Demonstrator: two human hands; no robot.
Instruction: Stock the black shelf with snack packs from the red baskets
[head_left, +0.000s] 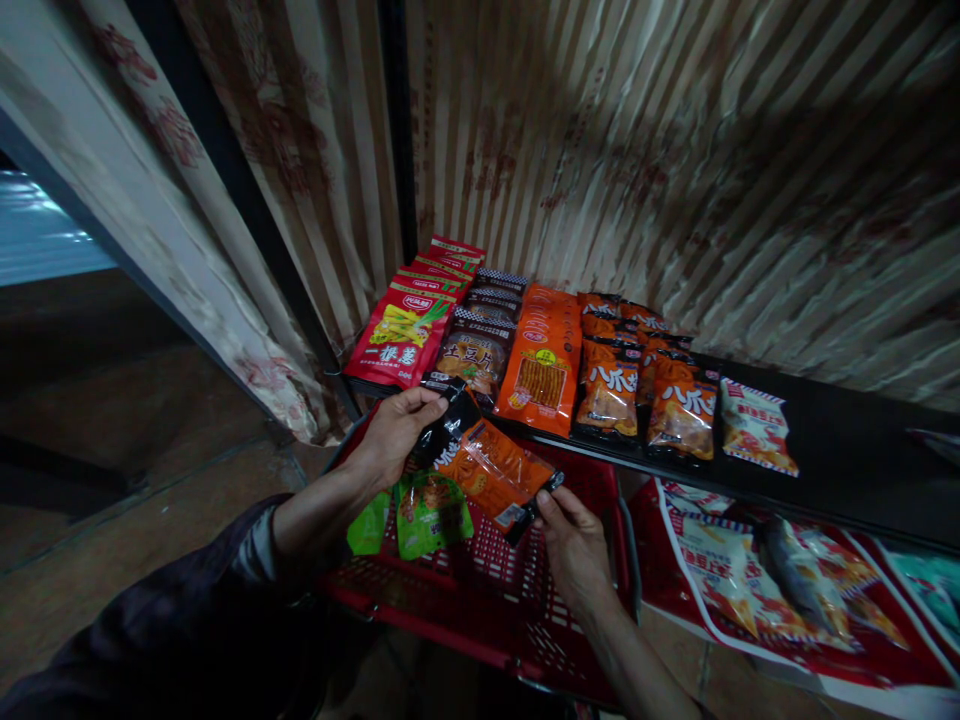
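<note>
Between my two hands an orange and black snack bag (487, 460) is stretched at a slant over the red basket. My left hand (394, 435) pinches its black upper corner, while my right hand (574, 535) grips the lower right corner between thumb and fingers. Below the bag, green snack packets (431, 515) lie in the red plastic basket (487, 640). Similar orange and black bags (679, 405) stand in rows on the black shelf, just beyond my hands.
On the black shelf (847, 430) are red packets (397, 335), dark packets (476, 350), orange packets (540, 370) and one white striped bag (757, 425). A large red and white bag (787, 580) of snacks sits below it. Pleated curtains (600, 150) hang behind, beside a dark post (397, 130).
</note>
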